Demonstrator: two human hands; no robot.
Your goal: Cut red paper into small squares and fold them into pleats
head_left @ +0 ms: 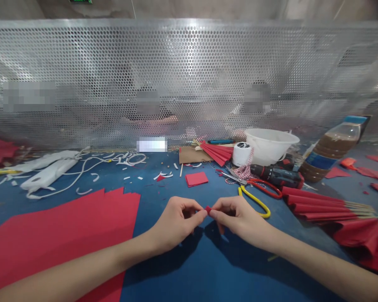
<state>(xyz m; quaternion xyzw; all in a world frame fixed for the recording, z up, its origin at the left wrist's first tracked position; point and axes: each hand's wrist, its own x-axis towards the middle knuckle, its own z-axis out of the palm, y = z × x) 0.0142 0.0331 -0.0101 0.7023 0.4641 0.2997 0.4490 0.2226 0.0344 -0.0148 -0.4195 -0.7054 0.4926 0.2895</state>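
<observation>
My left hand (176, 221) and my right hand (237, 218) meet above the blue table, and their fingertips pinch a small folded piece of red paper (208, 209) from either side. Most of that piece is hidden by my fingers. A small stack of red paper squares (196, 179) lies beyond my hands. To the left, under my left forearm, spreads a large layer of red paper sheets (59, 228). Yellow-handled scissors (254, 201) lie just beyond my right hand.
Pleated red paper fans (321, 205) with wooden sticks lie at right. Further back stand a cordless drill (275, 176), white bowl (269, 144), twine spool (241, 154) and brown-filled plastic bottle (330, 151). White paper scraps (56, 172) lie at left. A perforated metal panel (189, 75) rises behind the table.
</observation>
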